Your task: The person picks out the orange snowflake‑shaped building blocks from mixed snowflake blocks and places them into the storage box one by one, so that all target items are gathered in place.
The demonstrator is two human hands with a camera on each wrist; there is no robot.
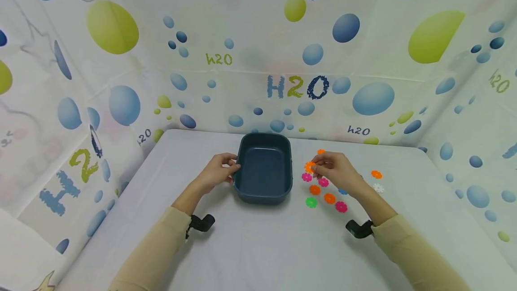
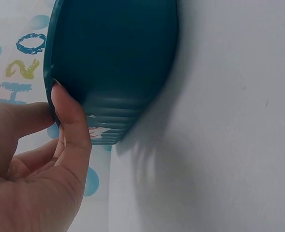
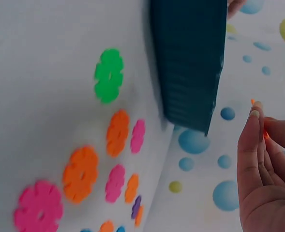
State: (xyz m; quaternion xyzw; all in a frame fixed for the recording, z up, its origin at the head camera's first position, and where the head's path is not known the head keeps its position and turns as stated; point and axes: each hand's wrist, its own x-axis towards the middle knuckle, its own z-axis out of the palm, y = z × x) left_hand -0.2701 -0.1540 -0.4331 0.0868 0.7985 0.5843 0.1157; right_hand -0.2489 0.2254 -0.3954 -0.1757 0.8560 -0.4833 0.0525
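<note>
A dark teal rectangular plastic bin (image 1: pixel 264 169) stands on the white-covered table, with nothing visible inside. My left hand (image 1: pixel 218 172) grips its left rim, thumb on one side and fingers on the other, as the left wrist view shows closely. To the right of the bin, my right hand (image 1: pixel 339 172) pinches an orange flower-shaped disc (image 1: pixel 309 167) between thumb and fingertips. In the right wrist view that disc (image 3: pixel 266 135) is mostly hidden by the fingers, raised above the table. Below this hand lie a pink flower disc (image 1: pixel 323 182) and an orange one (image 1: pixel 314 190).
More flower discs lie scattered at the right: green (image 1: pixel 311 202), pink (image 1: pixel 341 206), white (image 1: pixel 378 188), and a blue one (image 1: pixel 342 191) partly under the right forearm. A printed curtain (image 1: pixel 258 39) hangs behind the table and along both sides. Each wrist wears a black camera mount.
</note>
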